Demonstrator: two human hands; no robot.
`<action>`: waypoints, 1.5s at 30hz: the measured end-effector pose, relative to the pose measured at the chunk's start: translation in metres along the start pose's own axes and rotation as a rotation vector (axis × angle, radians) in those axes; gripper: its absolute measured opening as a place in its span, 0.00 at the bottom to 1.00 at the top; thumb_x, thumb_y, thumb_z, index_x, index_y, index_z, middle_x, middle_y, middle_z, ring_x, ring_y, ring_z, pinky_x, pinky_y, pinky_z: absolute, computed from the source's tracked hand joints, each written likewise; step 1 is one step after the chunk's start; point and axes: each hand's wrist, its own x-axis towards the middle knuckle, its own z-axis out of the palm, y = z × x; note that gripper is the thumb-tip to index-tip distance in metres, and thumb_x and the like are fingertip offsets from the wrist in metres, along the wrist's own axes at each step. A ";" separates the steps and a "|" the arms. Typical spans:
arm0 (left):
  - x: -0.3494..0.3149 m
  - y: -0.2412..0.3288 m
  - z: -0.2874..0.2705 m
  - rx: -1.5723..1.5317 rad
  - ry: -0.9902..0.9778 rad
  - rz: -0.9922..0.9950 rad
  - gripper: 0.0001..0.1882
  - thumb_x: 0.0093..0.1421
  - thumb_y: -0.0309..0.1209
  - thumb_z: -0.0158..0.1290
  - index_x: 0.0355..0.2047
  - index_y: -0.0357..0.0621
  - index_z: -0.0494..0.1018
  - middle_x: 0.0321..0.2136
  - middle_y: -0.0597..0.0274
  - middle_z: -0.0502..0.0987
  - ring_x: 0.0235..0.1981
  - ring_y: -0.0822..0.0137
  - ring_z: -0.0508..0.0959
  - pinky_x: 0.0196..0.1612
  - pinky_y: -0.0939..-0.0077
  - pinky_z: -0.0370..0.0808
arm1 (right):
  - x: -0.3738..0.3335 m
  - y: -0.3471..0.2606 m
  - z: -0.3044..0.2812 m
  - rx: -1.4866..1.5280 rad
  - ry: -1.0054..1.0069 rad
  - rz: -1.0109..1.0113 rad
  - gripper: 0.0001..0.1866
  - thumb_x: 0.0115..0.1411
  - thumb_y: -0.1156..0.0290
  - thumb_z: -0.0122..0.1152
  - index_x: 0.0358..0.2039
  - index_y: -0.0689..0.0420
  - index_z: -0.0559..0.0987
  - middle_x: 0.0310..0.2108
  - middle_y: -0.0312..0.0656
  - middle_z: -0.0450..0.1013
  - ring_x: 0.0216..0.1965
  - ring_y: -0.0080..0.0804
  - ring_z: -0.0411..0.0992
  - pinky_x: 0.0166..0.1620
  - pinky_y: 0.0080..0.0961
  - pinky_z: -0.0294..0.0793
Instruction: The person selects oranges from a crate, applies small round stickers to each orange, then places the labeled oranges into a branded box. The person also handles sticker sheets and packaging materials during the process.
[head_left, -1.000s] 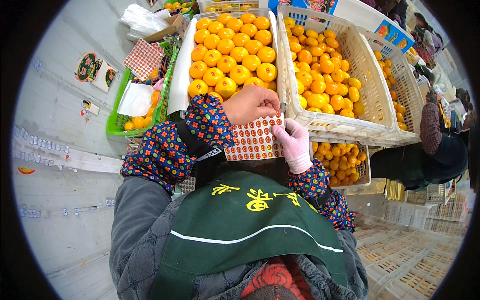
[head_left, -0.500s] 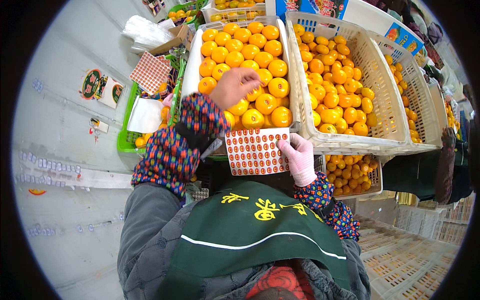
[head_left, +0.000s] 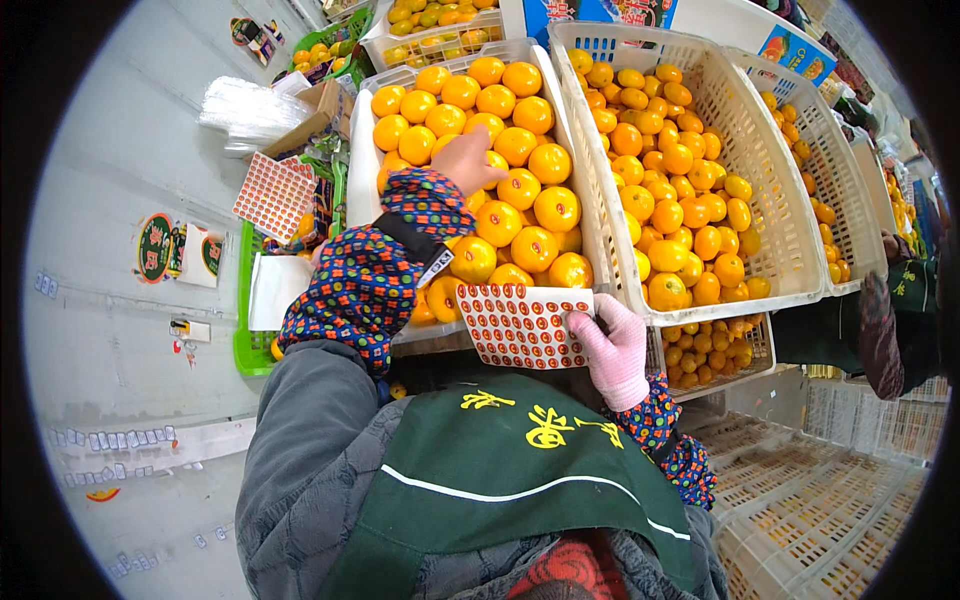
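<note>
My right hand (head_left: pixel 612 352), in a pale pink knitted glove, pinches the right edge of a sheet of small round red stickers (head_left: pixel 522 328). The sheet is tilted over the near end of a white-lined crate (head_left: pixel 592 215) filled with rows of oranges (head_left: pixel 497 222). My bare left hand (head_left: pixel 468 163) rests over oranges in the middle of that crate, thumb apart from the fingers and touching fruit. Its other fingertips are partly hidden, and I see nothing held in it. Several nearer oranges bear a red sticker; those at the back show none.
At right stand a white slatted crate of smaller oranges (head_left: pixel 760 290) and another crate (head_left: pixel 850 280) beyond it. A green crate (head_left: pixel 250 345) at left holds another sticker sheet (head_left: pixel 275 197) and white paper (head_left: pixel 279 292). Another person's arm (head_left: pixel 880 335) shows at far right.
My left hand has moved from above the oranges down onto them. The sticker sheet has tilted a little in my right hand. The whole view has shifted slightly.
</note>
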 end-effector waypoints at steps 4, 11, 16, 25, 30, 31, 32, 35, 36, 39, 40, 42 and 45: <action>0.012 -0.022 -0.007 -0.302 -0.055 -0.030 0.17 0.53 0.26 0.64 0.38 0.37 0.68 0.26 0.56 0.78 0.28 0.63 0.79 0.34 0.70 0.77 | 0.011 -0.002 0.009 0.034 0.031 -0.010 0.08 0.60 0.72 0.64 0.34 0.65 0.80 0.23 0.38 0.74 0.27 0.19 0.70 0.33 0.21 0.71; 0.012 -0.024 -0.023 0.160 0.132 0.063 0.26 0.52 0.25 0.65 0.49 0.39 0.65 0.40 0.52 0.77 0.38 0.61 0.80 0.42 0.70 0.77 | 0.025 -0.002 0.018 -0.008 0.051 -0.059 0.07 0.60 0.72 0.63 0.33 0.65 0.80 0.24 0.37 0.74 0.27 0.20 0.69 0.33 0.21 0.70; 0.032 -0.077 -0.050 -0.441 -0.063 -0.072 0.22 0.55 0.21 0.62 0.47 0.35 0.65 0.38 0.59 0.75 0.34 0.70 0.76 0.40 0.75 0.78 | 0.031 -0.003 0.020 0.094 0.059 -0.021 0.10 0.60 0.71 0.64 0.38 0.65 0.81 0.25 0.37 0.76 0.28 0.18 0.70 0.33 0.20 0.71; 0.022 -0.055 -0.030 0.469 0.190 0.159 0.22 0.53 0.19 0.59 0.48 0.38 0.66 0.40 0.52 0.75 0.46 0.54 0.77 0.43 0.67 0.78 | 0.041 -0.001 0.024 0.052 0.041 -0.030 0.09 0.60 0.71 0.64 0.36 0.65 0.81 0.24 0.35 0.74 0.27 0.17 0.68 0.32 0.18 0.69; 0.034 -0.112 -0.081 -0.331 0.148 -0.072 0.28 0.49 0.17 0.62 0.51 0.38 0.67 0.47 0.59 0.72 0.49 0.63 0.74 0.49 0.70 0.78 | 0.041 -0.003 0.023 0.053 0.061 -0.032 0.08 0.60 0.74 0.63 0.37 0.65 0.81 0.25 0.34 0.75 0.27 0.16 0.69 0.32 0.17 0.69; 0.035 -0.124 -0.081 -0.387 0.088 -0.035 0.28 0.49 0.16 0.61 0.51 0.38 0.67 0.47 0.59 0.72 0.49 0.64 0.74 0.49 0.70 0.78 | 0.041 -0.004 0.023 0.067 0.059 -0.019 0.08 0.60 0.74 0.63 0.37 0.65 0.81 0.25 0.34 0.75 0.27 0.16 0.69 0.33 0.17 0.69; 0.036 -0.134 -0.081 -0.431 0.031 -0.065 0.27 0.48 0.15 0.61 0.50 0.38 0.68 0.46 0.60 0.72 0.49 0.64 0.74 0.48 0.71 0.79 | 0.041 -0.005 0.023 0.088 0.063 -0.010 0.07 0.60 0.76 0.63 0.38 0.65 0.80 0.26 0.34 0.76 0.28 0.16 0.69 0.33 0.17 0.70; 0.038 -0.145 -0.071 -0.423 0.007 -0.084 0.26 0.47 0.13 0.60 0.48 0.37 0.68 0.44 0.60 0.72 0.47 0.64 0.75 0.45 0.70 0.81 | 0.044 -0.005 0.026 0.090 0.048 0.000 0.08 0.60 0.76 0.62 0.38 0.66 0.80 0.26 0.34 0.76 0.29 0.16 0.70 0.34 0.17 0.71; 0.037 -0.143 -0.066 -0.397 0.023 -0.089 0.26 0.47 0.13 0.60 0.47 0.37 0.68 0.44 0.59 0.72 0.47 0.64 0.75 0.45 0.70 0.81 | 0.045 -0.005 0.026 0.087 0.043 -0.006 0.08 0.60 0.76 0.62 0.38 0.66 0.80 0.27 0.34 0.76 0.29 0.16 0.70 0.35 0.18 0.71; 0.032 -0.132 -0.059 -0.256 0.084 -0.072 0.25 0.45 0.12 0.60 0.45 0.36 0.68 0.43 0.55 0.72 0.45 0.61 0.77 0.44 0.70 0.80 | 0.048 -0.004 0.027 0.107 0.039 0.011 0.09 0.60 0.76 0.63 0.39 0.66 0.80 0.27 0.34 0.76 0.29 0.16 0.70 0.35 0.18 0.71; 0.030 -0.128 -0.059 -0.205 0.091 -0.043 0.25 0.45 0.12 0.59 0.45 0.36 0.68 0.43 0.54 0.72 0.45 0.61 0.77 0.43 0.70 0.80 | 0.048 -0.004 0.027 0.113 0.038 0.016 0.09 0.60 0.76 0.63 0.39 0.67 0.80 0.27 0.34 0.76 0.29 0.16 0.70 0.35 0.17 0.71; 0.026 -0.124 -0.060 -0.138 0.118 -0.004 0.24 0.45 0.12 0.58 0.44 0.36 0.68 0.43 0.52 0.72 0.44 0.60 0.78 0.42 0.70 0.79 | 0.049 -0.004 0.027 0.129 0.049 0.011 0.09 0.60 0.75 0.63 0.39 0.67 0.80 0.28 0.34 0.76 0.30 0.16 0.70 0.35 0.17 0.71; 0.022 -0.124 -0.057 -0.107 0.170 0.023 0.23 0.46 0.13 0.58 0.44 0.36 0.68 0.43 0.50 0.72 0.45 0.58 0.78 0.43 0.68 0.78 | 0.051 -0.004 0.027 0.086 0.042 -0.002 0.09 0.60 0.76 0.62 0.40 0.66 0.80 0.28 0.34 0.76 0.31 0.16 0.70 0.37 0.17 0.71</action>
